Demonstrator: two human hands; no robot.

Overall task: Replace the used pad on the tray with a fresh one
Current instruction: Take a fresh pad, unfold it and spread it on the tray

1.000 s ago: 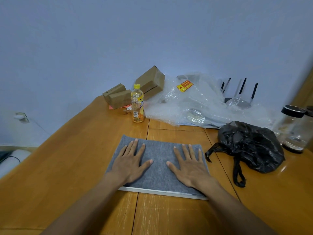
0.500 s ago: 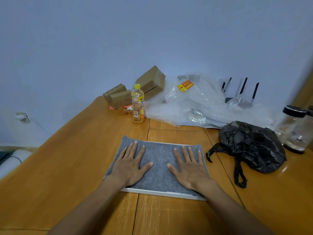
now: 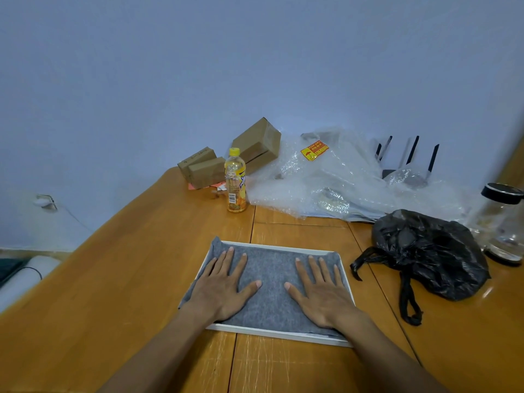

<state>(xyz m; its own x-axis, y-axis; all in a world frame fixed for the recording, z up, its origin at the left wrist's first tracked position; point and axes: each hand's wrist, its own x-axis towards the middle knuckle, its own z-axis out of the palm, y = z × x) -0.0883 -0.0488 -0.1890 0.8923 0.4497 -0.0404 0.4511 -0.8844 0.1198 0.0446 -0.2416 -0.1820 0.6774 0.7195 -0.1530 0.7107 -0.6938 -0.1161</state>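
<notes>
A plain pale-blue wall [image 3: 198,66] rises behind the orange-brown wooden table [image 3: 113,279].

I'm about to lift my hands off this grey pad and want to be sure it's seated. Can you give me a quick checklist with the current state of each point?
1. Left hand flat on the pad: ok.
2. Right hand flat on the pad: ok.
3. Pad inside the far rim of the tray: ok, white rim shows along the far edge.
4. Pad inside the left rim: not ok, its left edge and far left corner ride up over the rim.
5. Pad seated at the near right corner: cannot tell, the wrist hides it.
6. Black bag apart from the tray: ok.
</notes>
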